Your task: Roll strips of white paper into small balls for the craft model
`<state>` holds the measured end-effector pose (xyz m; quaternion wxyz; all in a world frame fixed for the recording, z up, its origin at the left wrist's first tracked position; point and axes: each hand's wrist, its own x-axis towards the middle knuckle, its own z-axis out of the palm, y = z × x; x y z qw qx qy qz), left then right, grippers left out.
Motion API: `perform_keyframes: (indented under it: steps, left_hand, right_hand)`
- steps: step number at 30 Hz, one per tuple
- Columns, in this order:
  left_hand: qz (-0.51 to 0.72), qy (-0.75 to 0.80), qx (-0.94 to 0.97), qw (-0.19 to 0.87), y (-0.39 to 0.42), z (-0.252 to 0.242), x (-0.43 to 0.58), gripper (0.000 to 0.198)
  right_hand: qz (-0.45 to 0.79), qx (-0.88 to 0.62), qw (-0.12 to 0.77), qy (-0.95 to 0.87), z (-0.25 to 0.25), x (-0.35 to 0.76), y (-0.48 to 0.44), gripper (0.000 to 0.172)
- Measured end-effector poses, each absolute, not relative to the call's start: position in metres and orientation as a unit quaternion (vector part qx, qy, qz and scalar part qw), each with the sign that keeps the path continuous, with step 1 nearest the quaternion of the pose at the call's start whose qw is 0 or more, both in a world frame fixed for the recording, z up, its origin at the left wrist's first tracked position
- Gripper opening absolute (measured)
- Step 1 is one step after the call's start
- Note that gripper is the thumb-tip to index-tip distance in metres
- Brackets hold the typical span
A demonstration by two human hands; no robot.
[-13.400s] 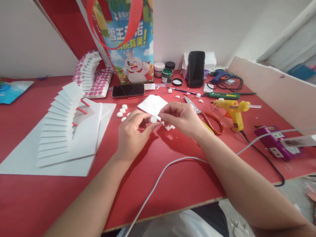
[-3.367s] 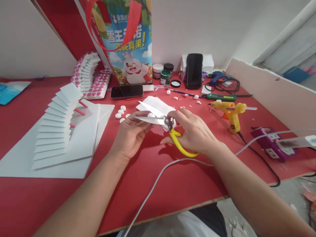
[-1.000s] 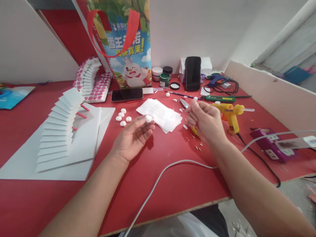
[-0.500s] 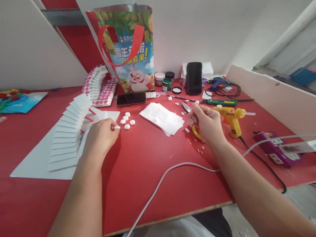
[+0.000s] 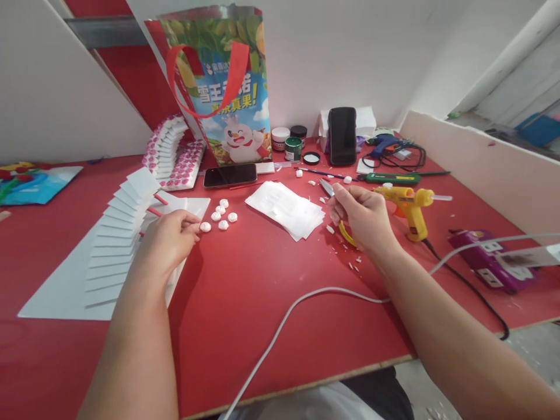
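My left hand (image 5: 171, 240) is at the left, its fingertips loosely apart beside a small white rosette-shaped piece (image 5: 205, 227) on the table. Several similar white pieces (image 5: 223, 224) lie just beyond it. My right hand (image 5: 364, 213) is closed, thumb against the curled fingers; anything inside the pinch is hidden. Close to it is a pair of scissors (image 5: 326, 186) with metal blades and a yellow handle, partly covered by this hand. I cannot tell whether the fingers touch them. A stack of thin white sheets (image 5: 284, 209) lies between my hands.
White cards (image 5: 111, 251) stand in a fanned row on a white board (image 5: 48, 300) at left. A yellow glue gun (image 5: 411, 213), purple box (image 5: 492, 259) and white cable (image 5: 301, 299) lie at right. A carrier bag (image 5: 236, 87), paint jars (image 5: 293, 150) and phone (image 5: 342, 137) stand behind.
My left hand has let go of a white rosette-shaped piece and drawn back slightly left. My right hand stays beside the scissors, its fingers still closed. The view has shifted a little.
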<state>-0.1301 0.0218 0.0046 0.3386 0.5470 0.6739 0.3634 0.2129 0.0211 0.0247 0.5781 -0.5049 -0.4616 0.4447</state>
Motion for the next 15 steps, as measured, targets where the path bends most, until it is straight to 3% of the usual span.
perform_keyframes:
  steps: [3,5,15]
  left_hand:
    - [0.277,0.737,0.569,0.238,0.021,0.007,-0.125,0.005]
    - [0.286,0.743,0.576,0.184,0.020,0.010,-0.118,0.005]
    - [0.232,0.768,0.544,0.247,0.024,0.003,-0.115,0.009]
  right_hand:
    - [0.440,-0.503,0.578,-0.469,0.023,0.213,0.021,0.041]
    - [0.438,-0.500,0.579,-0.472,0.022,0.214,0.022,0.041]
    - [0.426,-0.501,0.579,-0.482,0.016,0.215,0.024,0.045]
